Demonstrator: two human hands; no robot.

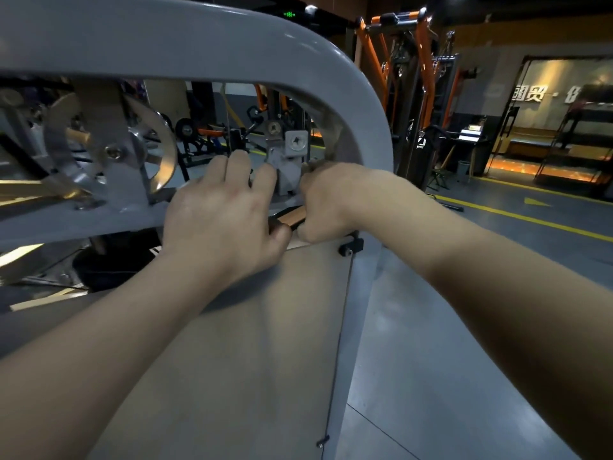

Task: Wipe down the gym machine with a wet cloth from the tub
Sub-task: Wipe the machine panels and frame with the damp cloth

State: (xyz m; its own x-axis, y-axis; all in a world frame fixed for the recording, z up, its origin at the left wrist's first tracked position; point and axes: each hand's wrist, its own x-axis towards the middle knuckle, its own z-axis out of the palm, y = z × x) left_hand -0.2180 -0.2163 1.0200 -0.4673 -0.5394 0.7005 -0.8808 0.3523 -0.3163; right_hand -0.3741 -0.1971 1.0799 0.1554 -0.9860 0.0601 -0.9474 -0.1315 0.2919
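Left hand (225, 214) lies flat-fingered at the panel (265, 327) top edge; right hand (326, 204) curled, grip unclear.

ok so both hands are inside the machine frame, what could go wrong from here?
1. Pinch: the left hand and right hand sit inside the machine frame, close to the cam pulley and cable. If the mechanism moves, they could get caught.
2. Scrape: both hands are right by the bolted bracket, whose edges may be sharp.
3. No cloth is visible, so the wipe itself can't be confirmed.
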